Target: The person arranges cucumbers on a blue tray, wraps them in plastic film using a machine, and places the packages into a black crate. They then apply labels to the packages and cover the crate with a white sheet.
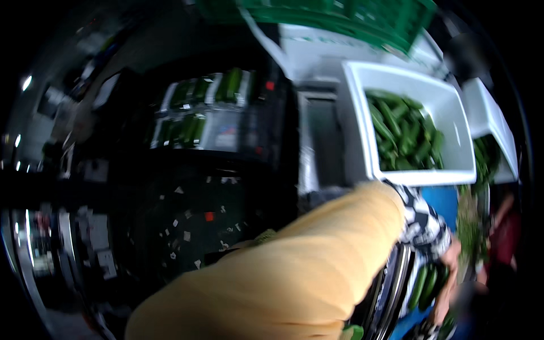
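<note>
A yellow sleeve (pixel 283 266) crosses the lower middle, and past its bend a black-and-white patterned cuff (pixel 422 224) leads to my left hand (pixel 451 255). My right hand (pixel 443 309) shows in part below it, at the lower right, beside another patterned cuff (pixel 425 330). Several dark green cucumbers (pixel 428 286) lie side by side on something white, right next to both hands. Blur and the steep angle hide the fingers, so I cannot tell whether either hand grips a cucumber.
Beyond my left arm stands a white foam box (pixel 411 178) of loose cucumbers (pixel 402 127). Bagged cucumbers (pixel 187 130) fill part of a dark crate to the left. A green crate (pixel 340 20) sits at the top. A person in dark red (pixel 506 232) is at the far right.
</note>
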A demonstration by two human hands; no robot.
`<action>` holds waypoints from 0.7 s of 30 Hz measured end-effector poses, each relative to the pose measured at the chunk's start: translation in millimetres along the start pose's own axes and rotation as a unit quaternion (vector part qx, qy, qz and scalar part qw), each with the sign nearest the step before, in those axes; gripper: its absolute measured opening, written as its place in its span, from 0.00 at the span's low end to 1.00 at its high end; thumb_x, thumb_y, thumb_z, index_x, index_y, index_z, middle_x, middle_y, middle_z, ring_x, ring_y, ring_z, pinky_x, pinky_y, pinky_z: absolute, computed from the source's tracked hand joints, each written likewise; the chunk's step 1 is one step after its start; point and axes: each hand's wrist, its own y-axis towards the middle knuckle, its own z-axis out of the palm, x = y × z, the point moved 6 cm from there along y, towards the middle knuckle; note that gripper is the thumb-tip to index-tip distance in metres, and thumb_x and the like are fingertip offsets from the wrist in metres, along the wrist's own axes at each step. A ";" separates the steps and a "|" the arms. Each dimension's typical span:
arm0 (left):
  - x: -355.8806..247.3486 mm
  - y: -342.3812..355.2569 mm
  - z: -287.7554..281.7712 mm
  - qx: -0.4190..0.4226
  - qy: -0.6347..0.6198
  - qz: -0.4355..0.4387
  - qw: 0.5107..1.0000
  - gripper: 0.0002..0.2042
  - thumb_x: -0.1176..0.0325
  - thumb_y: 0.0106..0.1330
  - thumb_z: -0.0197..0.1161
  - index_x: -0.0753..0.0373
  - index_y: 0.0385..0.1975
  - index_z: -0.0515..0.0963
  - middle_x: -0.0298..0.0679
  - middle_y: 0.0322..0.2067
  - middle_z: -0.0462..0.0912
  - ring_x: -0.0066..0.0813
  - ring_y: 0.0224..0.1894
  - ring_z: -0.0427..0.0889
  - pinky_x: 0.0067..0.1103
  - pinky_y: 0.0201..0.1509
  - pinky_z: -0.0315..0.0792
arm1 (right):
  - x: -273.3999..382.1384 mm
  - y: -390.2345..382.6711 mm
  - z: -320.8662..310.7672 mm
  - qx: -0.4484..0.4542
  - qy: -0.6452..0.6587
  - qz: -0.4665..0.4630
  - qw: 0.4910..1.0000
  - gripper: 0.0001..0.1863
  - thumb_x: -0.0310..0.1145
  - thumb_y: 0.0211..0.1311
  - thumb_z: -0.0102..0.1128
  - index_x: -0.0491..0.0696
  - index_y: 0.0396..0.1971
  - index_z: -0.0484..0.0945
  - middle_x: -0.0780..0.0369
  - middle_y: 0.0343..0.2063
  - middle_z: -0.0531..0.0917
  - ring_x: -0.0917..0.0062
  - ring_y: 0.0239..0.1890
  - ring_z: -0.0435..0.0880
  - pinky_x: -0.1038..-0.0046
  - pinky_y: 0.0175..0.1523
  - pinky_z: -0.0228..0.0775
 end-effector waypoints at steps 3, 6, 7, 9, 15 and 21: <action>-10.9 -1.4 -8.4 0.057 -0.051 0.033 0.997 0.20 0.56 0.66 0.57 0.70 0.42 0.81 0.48 0.43 0.83 0.36 0.48 0.80 0.32 0.54 0.70 | 32.8 -13.7 14.0 -0.008 -0.058 -0.004 0.998 0.33 0.57 0.71 0.45 0.40 0.52 0.77 0.49 0.45 0.84 0.61 0.47 0.85 0.65 0.50 0.76; 8.5 -7.0 -36.4 0.092 -0.103 0.025 0.990 0.19 0.58 0.70 0.57 0.71 0.44 0.80 0.46 0.45 0.82 0.31 0.47 0.80 0.28 0.50 0.73 | 54.3 7.8 21.5 -0.025 -0.118 -0.019 0.993 0.37 0.63 0.70 0.43 0.39 0.48 0.79 0.49 0.42 0.85 0.62 0.46 0.86 0.65 0.51 0.76; 15.4 -7.4 -38.0 0.098 -0.122 0.016 0.987 0.18 0.59 0.71 0.57 0.72 0.45 0.80 0.45 0.45 0.82 0.29 0.47 0.80 0.27 0.49 0.74 | 55.5 13.5 17.3 -0.035 -0.138 -0.010 0.990 0.38 0.65 0.70 0.42 0.39 0.47 0.80 0.49 0.41 0.86 0.62 0.46 0.86 0.65 0.51 0.76; 25.6 1.4 -37.3 0.019 -0.154 0.046 0.987 0.25 0.49 0.69 0.59 0.68 0.47 0.81 0.49 0.40 0.86 0.36 0.44 0.84 0.28 0.48 0.75 | 43.9 21.0 10.1 -0.052 -0.185 -0.031 0.981 0.45 0.72 0.64 0.41 0.40 0.51 0.78 0.45 0.42 0.84 0.54 0.49 0.83 0.61 0.55 0.73; -3.4 2.3 -17.6 0.073 -0.176 -0.032 0.981 0.24 0.52 0.72 0.56 0.71 0.51 0.77 0.46 0.48 0.82 0.29 0.52 0.77 0.24 0.57 0.68 | 18.1 10.6 -5.3 -0.037 -0.177 0.037 0.983 0.50 0.78 0.61 0.31 0.44 0.52 0.80 0.44 0.47 0.83 0.52 0.54 0.81 0.58 0.59 0.70; 6.5 -1.4 -25.8 0.095 -0.134 -0.038 0.986 0.21 0.58 0.74 0.53 0.71 0.54 0.76 0.42 0.49 0.80 0.26 0.51 0.75 0.21 0.56 0.67 | 11.9 20.7 -3.1 -0.022 -0.117 -0.051 0.992 0.28 0.53 0.72 0.46 0.43 0.51 0.79 0.45 0.46 0.83 0.53 0.51 0.81 0.60 0.56 0.71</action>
